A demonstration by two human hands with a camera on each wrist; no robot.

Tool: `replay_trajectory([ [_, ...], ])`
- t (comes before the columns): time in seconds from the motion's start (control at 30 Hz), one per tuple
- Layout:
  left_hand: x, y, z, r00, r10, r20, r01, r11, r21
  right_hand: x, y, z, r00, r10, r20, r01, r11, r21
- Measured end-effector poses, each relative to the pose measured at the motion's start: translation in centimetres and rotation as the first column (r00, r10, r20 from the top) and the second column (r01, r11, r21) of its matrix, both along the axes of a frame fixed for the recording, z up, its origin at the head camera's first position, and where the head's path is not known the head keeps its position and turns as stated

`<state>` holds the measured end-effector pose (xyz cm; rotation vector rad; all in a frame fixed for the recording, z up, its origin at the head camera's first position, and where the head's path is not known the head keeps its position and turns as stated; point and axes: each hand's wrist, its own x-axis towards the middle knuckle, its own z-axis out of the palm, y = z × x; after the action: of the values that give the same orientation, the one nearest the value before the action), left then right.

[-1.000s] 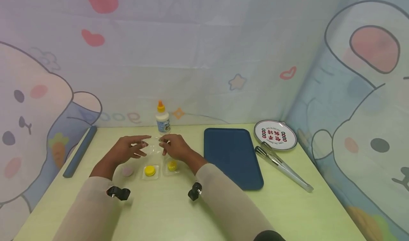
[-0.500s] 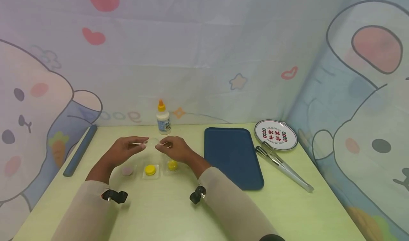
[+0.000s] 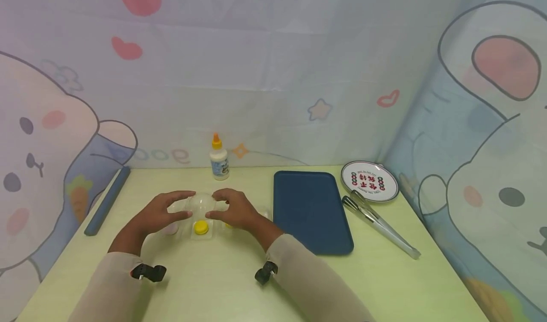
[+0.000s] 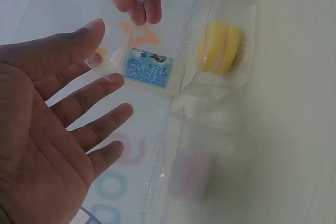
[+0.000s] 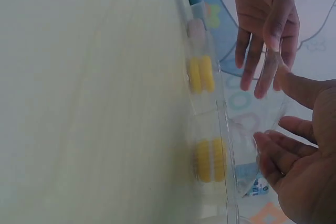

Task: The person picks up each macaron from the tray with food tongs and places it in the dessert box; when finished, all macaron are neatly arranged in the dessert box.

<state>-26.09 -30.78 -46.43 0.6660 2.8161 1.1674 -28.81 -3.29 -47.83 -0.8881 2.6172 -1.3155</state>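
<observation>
Both hands hold a clear plastic dome lid [image 3: 201, 206] between them, close above the middle yellow macaron [image 3: 201, 227]. My left hand [image 3: 155, 213] grips its left side with thumb and fingertips; in the left wrist view its other fingers [image 4: 107, 153] are spread. On the right side, my right hand [image 3: 237, 211] pinches the rim. The middle macaron sits in a small clear tray [image 3: 202, 237]. Another yellow macaron [image 5: 211, 160], in clear packaging, is mostly hidden under my right hand in the head view. A pale pink macaron [image 3: 171, 229] lies partly behind my left hand.
A white glue bottle with orange tip [image 3: 220, 163] stands at the back. To the right lie a dark blue tray [image 3: 312, 213], metal tongs [image 3: 380, 224] and a round printed plate [image 3: 370, 181]. A grey-blue bar [image 3: 108, 201] lies along the left edge of the table.
My hands have lowered toward me, bringing the clear lid from behind the macarons to close above the middle one. Its dome has turned to face up, and my left fingers have closed in on it.
</observation>
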Motion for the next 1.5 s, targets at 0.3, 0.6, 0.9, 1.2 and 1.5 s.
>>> replay_trajectory([
  [0.3, 1.4, 0.4, -0.7, 0.999, 0.018, -0.033, -0.019, 0.999, -0.04, 1.4, -0.5, -0.9, 0.995, -0.056, -0.082, 0.069, 0.985, 0.158],
  [0.6, 2.6, 0.7, -1.3, 0.998, 0.028, -0.049, -0.029, 0.999, -0.025, 2.4, -0.9, -1.2, 0.991, -0.037, -0.127, 0.073, 0.954, 0.291],
  [0.9, 3.0, 0.6, -2.3, 0.997, 0.055, -0.058, -0.058, 0.998, -0.036, 2.9, -1.0, -1.6, 0.988, -0.041, -0.15, 0.082, 0.958, 0.273],
  [1.2, 3.2, 0.4, -2.7, 0.995, 0.053, -0.081, -0.056, 0.997, -0.045, 3.4, -1.0, -1.9, 0.98, -0.041, -0.194, 0.096, 0.954, 0.284],
  [1.5, 3.2, 0.4, -2.9, 0.992, 0.021, -0.127, -0.024, 0.999, -0.026, 3.4, -1.0, -2.7, 0.979, -0.04, -0.2, 0.1, 0.949, 0.298],
])
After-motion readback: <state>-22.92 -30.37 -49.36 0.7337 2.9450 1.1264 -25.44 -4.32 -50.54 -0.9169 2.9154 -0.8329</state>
